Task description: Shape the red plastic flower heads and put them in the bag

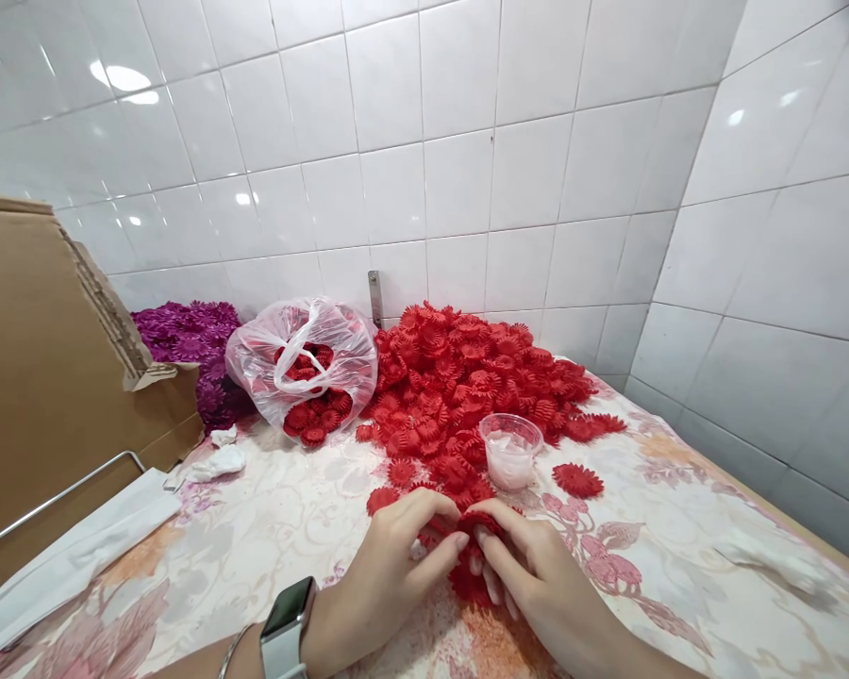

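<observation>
My left hand (389, 575) and my right hand (530, 575) meet at the near middle of the table, fingers curled and pinched together on a red fabric flower (467, 575) that lies partly hidden beneath them. A smartwatch (287, 627) sits on my left wrist. Just beyond my fingers rises a big heap of red fabric flowers (467, 387). A small clear plastic cup (509, 448) with white paste stands at the heap's front edge. One loose red flower (578, 480) lies to the right of the cup.
A clear plastic bag (304, 368) of red flowers sits left of the heap, with purple flowers (191, 344) behind it. A cardboard box (49, 377) stands at the left, with white paper (71, 556) below it. White tiled walls (467, 141) close the back and right. Floral tablecloth (679, 547) covers the table.
</observation>
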### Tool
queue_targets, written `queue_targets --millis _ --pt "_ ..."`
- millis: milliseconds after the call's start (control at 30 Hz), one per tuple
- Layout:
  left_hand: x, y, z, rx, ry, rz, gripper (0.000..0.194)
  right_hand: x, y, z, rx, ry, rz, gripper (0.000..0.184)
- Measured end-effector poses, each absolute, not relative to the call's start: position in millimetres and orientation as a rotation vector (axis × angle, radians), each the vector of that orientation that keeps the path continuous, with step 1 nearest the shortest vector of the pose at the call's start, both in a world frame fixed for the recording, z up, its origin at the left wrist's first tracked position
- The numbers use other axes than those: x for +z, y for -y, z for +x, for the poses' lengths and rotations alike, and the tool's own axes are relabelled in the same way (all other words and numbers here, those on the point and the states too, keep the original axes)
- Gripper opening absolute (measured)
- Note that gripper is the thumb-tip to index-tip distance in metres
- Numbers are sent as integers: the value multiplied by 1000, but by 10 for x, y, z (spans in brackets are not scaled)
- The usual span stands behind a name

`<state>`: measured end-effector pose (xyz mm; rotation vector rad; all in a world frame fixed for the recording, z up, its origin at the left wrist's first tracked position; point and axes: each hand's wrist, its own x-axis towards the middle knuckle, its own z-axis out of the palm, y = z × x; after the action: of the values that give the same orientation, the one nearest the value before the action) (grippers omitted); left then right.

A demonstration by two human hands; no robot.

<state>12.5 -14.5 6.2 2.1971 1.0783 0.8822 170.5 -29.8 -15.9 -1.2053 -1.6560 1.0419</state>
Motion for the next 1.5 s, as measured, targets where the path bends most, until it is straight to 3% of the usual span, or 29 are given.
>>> queue_targets --millis 433,667,833,1033,1333,1500 --pt "40 177 123 867 -1001 2192 15 -139 265 1716 1024 1655 -1294 28" --pt "43 186 117 833 -1009 2048 9 -112 276 1730 736 1774 -1361 19" --pt "38 199 131 832 -1003 2011 5 -171 261 1736 499 1906 -1275 27" --pt "-7 210 149 890 -980 1896 15 -205 266 1745 199 2051 -1166 28" --pt "-61 164 153 929 -862 1707 13 -65 246 1778 741 1865 -1237 26" --pt "-70 130 173 903 -763 1602 14 -91 220 1739 1232 1506 -1097 29"
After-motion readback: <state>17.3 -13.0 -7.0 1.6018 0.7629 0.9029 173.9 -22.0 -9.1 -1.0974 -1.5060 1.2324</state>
